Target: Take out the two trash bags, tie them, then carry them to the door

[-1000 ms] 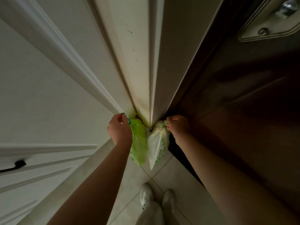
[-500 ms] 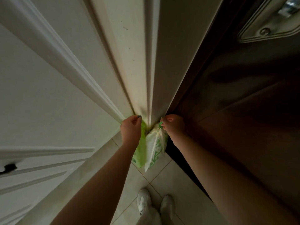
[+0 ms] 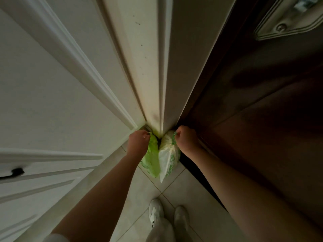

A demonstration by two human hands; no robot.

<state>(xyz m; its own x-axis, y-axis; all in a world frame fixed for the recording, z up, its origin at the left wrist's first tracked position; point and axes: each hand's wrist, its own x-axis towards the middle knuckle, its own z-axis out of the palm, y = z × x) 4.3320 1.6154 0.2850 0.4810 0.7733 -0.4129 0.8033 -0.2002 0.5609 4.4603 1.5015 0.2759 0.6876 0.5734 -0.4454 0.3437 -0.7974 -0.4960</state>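
Observation:
Two small trash bags sit side by side on the tiled floor, in the corner where the white door frame meets the dark door. The green bag [image 3: 152, 157] is on the left, and my left hand [image 3: 138, 143] grips its top. To its right is the white bag with green print [image 3: 168, 158]; my right hand [image 3: 186, 141] grips its gathered top by a green tie. Both fists are curled tight. The bag tops are hidden under my hands.
A dark wooden door [image 3: 262, 110] with a metal lock plate [image 3: 286, 20] fills the right side. White door frame [image 3: 157, 58] stands straight ahead, white panelled cabinets [image 3: 43, 102] with a black handle [image 3: 15, 172] on the left. My white shoes [image 3: 155, 213] stand on beige floor tiles [image 3: 192, 198].
Both hands have moved lower and closer to the corner with the bags. The bags now look settled against the floor at the foot of the door frame.

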